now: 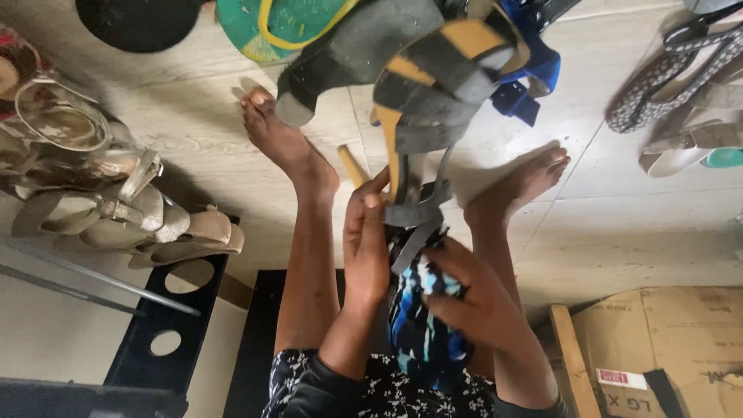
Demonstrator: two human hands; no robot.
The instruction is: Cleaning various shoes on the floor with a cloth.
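- My left hand [365, 246] is curled, fingers closed around the lower grey strap of the grey-and-mustard strappy high-heeled sandal [433, 85], thumb pressed near the mustard edge of the sole.
- My right hand [472, 298] is closed too, gripping the blue, black and white patterned cloth [422, 325] that bunches up under the sandal's loose strap ends.
- The sandal is held up off the floor, between my knees, heel block pointing to the left and the straps hanging down towards my hands; it touches both the cloth and my left fingers.
- Both bare feet [282, 139] rest on the pale tiled floor [619, 224], well apart, with a light wooden handle [352, 165] lying on the tiles between them.
- Along the left edge of the floor lies a heap of metallic beige strappy sandals [124, 213], partly over a black metal frame with round holes [166, 325].
- Near the top edge lie a green-and-yellow flip-flop [267, 27] and a blue strapped shoe [534, 73].
- At the top right corner are spotted dark flats [669, 73]; at the bottom right, a brown cardboard box [665, 348].
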